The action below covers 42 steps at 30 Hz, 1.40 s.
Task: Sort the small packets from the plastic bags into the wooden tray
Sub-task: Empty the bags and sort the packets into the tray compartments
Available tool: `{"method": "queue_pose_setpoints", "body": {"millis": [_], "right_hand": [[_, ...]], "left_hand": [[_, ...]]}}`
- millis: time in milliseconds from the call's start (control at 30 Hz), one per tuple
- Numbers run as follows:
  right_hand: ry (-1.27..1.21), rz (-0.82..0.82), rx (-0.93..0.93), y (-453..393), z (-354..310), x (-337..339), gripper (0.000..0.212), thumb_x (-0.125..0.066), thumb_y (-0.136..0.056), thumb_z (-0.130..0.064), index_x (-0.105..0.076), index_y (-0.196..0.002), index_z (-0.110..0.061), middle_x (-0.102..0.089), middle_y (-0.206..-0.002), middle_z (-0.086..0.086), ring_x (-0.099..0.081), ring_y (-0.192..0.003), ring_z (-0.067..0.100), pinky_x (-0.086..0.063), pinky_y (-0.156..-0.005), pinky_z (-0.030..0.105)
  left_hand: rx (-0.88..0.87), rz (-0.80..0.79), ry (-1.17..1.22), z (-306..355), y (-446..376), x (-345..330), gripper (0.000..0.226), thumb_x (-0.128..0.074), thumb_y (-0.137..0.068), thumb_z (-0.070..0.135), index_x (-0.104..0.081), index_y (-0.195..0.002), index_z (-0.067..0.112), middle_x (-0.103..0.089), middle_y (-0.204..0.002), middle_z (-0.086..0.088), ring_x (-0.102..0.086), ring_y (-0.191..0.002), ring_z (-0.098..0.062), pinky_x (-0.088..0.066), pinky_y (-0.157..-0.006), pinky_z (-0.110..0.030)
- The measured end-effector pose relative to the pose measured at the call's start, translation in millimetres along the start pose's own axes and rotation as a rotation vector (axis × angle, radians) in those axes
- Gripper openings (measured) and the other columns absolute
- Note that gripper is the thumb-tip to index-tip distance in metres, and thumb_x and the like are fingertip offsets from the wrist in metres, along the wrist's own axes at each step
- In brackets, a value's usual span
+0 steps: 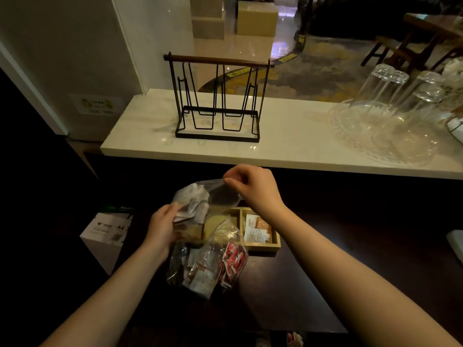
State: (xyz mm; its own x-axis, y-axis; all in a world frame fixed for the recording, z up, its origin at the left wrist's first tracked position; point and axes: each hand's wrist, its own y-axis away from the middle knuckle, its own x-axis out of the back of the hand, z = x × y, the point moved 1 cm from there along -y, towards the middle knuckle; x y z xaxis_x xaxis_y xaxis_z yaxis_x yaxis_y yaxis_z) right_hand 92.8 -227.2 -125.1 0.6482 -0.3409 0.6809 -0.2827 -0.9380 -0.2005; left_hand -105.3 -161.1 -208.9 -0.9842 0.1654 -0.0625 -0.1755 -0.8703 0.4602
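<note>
Both hands hold a plastic bag (white packets inside) above the wooden tray.

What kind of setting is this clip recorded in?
Probably a service counter in a hotel or restaurant: upturned glasses on a clear tray, a wire rack on the marble counter, and a wooden tray holding small condiment-type packets, with a carpeted dining area beyond.

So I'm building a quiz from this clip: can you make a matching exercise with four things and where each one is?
Things:
1. black wire rack with wooden handle
2. upturned clear drinking glasses
3. clear plastic bag of white packets
4. white A4 paper box

Places:
A. held up between both hands
B. right end of the white counter, on a clear tray
C. low down, left of the dark table
D. middle of the white counter

Pairs: 1-D, 2-B, 3-A, 4-C
</note>
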Motion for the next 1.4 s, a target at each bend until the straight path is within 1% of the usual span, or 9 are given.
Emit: {"method": "queue_pose_setpoints", "body": {"millis": [300,467,533,667,767,867,1133,1200,1400], "right_hand": [[-0.017,-0.207,-0.151,-9,28,-66,0.022,-0.063,-0.088,-0.018,-0.069,-0.109,-0.014,-0.071,-0.103,0.004,-0.064,-0.086,0.01,-0.056,-0.085,0.03],[-0.144,-0.252,-0.265,-9,36,-95,0.02,-0.064,-0.088,-0.013,-0.068,-0.107,-0.008,-0.072,-0.094,0.012,-0.071,-0.077,0.019,-0.061,-0.073,0.034],[-0.185,-0.261,-0.271,-8,41,-103,0.02,-0.063,-0.088,-0.011,-0.067,-0.108,-0.008,-0.07,-0.094,0.007,-0.07,-0.076,0.016,-0.06,-0.071,0.028],[-0.274,-0.251,-0.304,-9,50,-112,0.022,-0.063,-0.088,-0.007,-0.067,-0.108,-0.013,-0.064,-0.084,-0.004,-0.062,-0.069,0.008,-0.053,-0.06,0.017],[-0.494,-0.256,-0.449,-9,51,-117,0.024,-0.063,-0.086,-0.003,-0.066,-0.109,-0.008,-0.066,-0.087,0.002,-0.061,-0.071,0.011,-0.05,-0.058,0.018],[-0.636,-0.263,-0.543,-7,51,-122,0.024,-0.06,-0.087,0.0,-0.063,-0.112,0.001,-0.065,-0.085,0.003,-0.06,-0.069,0.012,-0.051,-0.056,0.015],[-0.592,-0.26,-0.566,-1,59,-133,0.039,-0.055,-0.088,0.006,-0.056,-0.124,-0.009,-0.061,-0.082,0.006,-0.063,-0.07,0.013,-0.057,-0.064,0.02],[-0.553,-0.289,-0.548,3,60,-135,0.036,-0.053,-0.09,0.005,-0.057,-0.123,-0.008,-0.061,-0.087,0.004,-0.062,-0.073,0.011,-0.056,-0.064,0.02],[-0.446,-0.406,-0.484,7,57,-139,0.035,-0.055,-0.09,-0.001,-0.056,-0.124,-0.007,-0.062,-0.115,0.016,-0.061,-0.094,0.018,-0.053,-0.074,0.022]], "left_hand": [[-0.272,0.276,-0.504,17,-45,53,0.017,-0.055,-0.094,0.016,-0.062,-0.082,0.006,-0.058,-0.069,-0.01,-0.051,-0.054,-0.02,-0.04,-0.033,-0.02],[-0.298,0.394,-0.605,23,-51,66,0.014,-0.062,-0.09,0.019,-0.064,-0.084,0.006,-0.064,-0.081,-0.01,-0.06,-0.074,-0.027,-0.047,-0.06,-0.031],[-0.315,0.395,-0.63,27,-51,70,0.014,-0.062,-0.089,0.02,-0.064,-0.084,0.007,-0.064,-0.081,-0.008,-0.06,-0.077,-0.028,-0.048,-0.067,-0.039],[-0.366,0.367,-0.647,37,-44,68,0.012,-0.062,-0.089,0.016,-0.064,-0.086,0.005,-0.062,-0.083,-0.007,-0.056,-0.079,-0.022,-0.039,-0.068,-0.031],[-0.361,0.355,-0.628,39,-41,66,0.011,-0.062,-0.089,0.017,-0.063,-0.085,0.007,-0.062,-0.083,-0.006,-0.057,-0.076,-0.021,-0.041,-0.058,-0.028],[-0.368,0.345,-0.634,39,-41,66,0.011,-0.062,-0.089,0.017,-0.064,-0.087,0.007,-0.063,-0.084,-0.006,-0.057,-0.078,-0.021,-0.041,-0.064,-0.03],[-0.437,0.344,-0.602,49,-30,55,0.015,-0.062,-0.09,0.018,-0.061,-0.087,0.004,-0.057,-0.075,-0.003,-0.053,-0.063,-0.013,-0.045,-0.049,-0.022],[-0.444,0.352,-0.616,51,-29,54,0.014,-0.063,-0.089,0.018,-0.061,-0.086,0.004,-0.054,-0.07,0.0,-0.05,-0.059,-0.009,-0.04,-0.045,-0.016],[-0.462,0.335,-0.586,53,-29,52,0.016,-0.065,-0.088,0.021,-0.062,-0.084,0.006,-0.053,-0.068,0.002,-0.053,-0.061,-0.015,-0.047,-0.054,-0.028]]}}
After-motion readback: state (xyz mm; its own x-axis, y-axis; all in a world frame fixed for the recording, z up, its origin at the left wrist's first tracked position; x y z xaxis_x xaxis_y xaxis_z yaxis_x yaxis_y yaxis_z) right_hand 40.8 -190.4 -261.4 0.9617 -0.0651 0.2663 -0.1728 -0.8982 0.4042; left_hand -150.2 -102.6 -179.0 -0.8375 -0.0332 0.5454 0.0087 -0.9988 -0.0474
